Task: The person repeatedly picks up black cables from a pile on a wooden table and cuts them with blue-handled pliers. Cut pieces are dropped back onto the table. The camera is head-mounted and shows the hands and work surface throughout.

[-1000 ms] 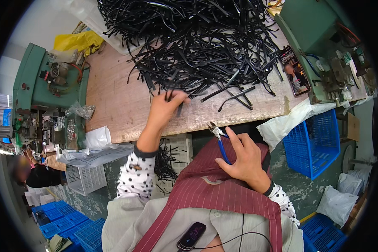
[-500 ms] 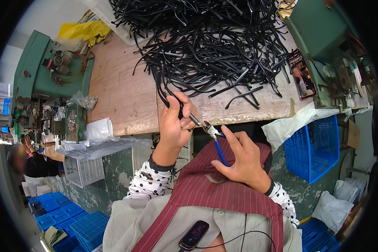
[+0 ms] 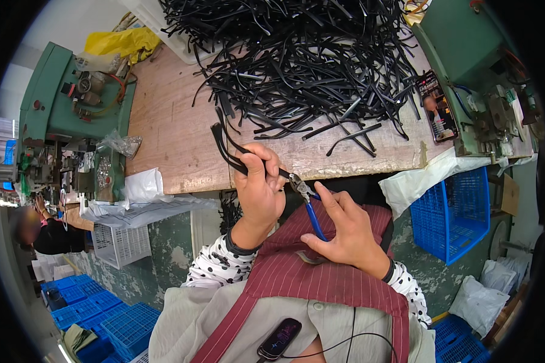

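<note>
Since a moment ago, the left hand has pulled a thin black plastic strip off the big pile of black plastic strips and brought it back past the wooden counter edge. Its fingers are closed tight around the strip. The strip's long part runs up and left from the fingers, away from the pile. Its short end pokes right, into the tip of the blue-handled cutting pliers. The right hand grips those handles, just beside the left hand. A blue plastic crate sits well right of the pile, below the counter.
</note>
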`<state>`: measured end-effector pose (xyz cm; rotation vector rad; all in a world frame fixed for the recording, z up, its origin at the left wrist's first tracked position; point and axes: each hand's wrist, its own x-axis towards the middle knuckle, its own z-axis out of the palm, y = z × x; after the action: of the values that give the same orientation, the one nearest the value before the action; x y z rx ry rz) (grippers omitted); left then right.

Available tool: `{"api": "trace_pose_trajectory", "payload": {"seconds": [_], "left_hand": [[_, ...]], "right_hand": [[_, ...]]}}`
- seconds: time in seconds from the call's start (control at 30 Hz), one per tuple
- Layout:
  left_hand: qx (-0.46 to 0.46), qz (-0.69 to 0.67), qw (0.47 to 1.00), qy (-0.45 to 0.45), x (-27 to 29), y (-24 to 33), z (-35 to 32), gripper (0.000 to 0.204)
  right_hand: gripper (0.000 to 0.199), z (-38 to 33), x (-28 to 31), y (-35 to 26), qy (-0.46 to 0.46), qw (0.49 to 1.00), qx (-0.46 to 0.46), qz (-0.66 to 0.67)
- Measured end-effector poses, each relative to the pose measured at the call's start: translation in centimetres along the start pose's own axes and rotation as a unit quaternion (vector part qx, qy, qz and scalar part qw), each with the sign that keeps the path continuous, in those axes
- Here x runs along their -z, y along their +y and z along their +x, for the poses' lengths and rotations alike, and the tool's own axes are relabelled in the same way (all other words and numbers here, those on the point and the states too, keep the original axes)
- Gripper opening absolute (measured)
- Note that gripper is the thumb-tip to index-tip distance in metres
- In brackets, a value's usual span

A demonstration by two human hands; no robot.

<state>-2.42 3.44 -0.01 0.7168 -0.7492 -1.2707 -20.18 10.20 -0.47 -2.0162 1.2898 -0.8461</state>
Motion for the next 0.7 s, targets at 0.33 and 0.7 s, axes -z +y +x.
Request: {"api": "trace_pose_trajectory", "payload": {"seconds": [0.33,0.7], "left_hand": [[0.187,-0.108,0.973,-0.075,1.7,0.9,2.1,0.036],[0.221,-0.152,0.955,-0.127,2.6,0.3,2.3,0.038]], "right_hand": [[0.093,-0.5,0.6,0.7,-0.055,0.991,0.000,0.119],[0.092,-0.2,1.3,0.0,-0.015,0.995,0.048,-0.082]]}}
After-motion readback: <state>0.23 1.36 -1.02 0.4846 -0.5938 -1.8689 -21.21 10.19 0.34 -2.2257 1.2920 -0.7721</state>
